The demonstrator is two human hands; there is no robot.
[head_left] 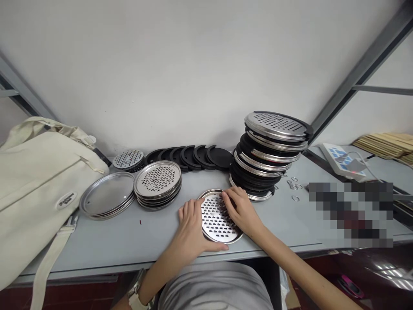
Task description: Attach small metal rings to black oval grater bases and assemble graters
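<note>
A round metal grater plate (218, 219) with rows of raised slots lies on the table near its front edge. My left hand (191, 230) grips its left side, fingers on the rim and thumb along the near edge. From the upper right, my right hand (242, 212) is closed over the plate's far right rim, with fingers curled onto the surface. Both hands cover part of the rim, and the plate's underside is hidden. Just left of my left hand stands a stack of similar grater plates (158, 180).
Plain metal discs (108, 194) are stacked at left beside a cream bag (41, 185). Black round holders (219, 157) overlap along the wall. A tall leaning stack of holders and graters (274, 150) rises behind my right hand. Small metal rings (295, 198) lie right of it.
</note>
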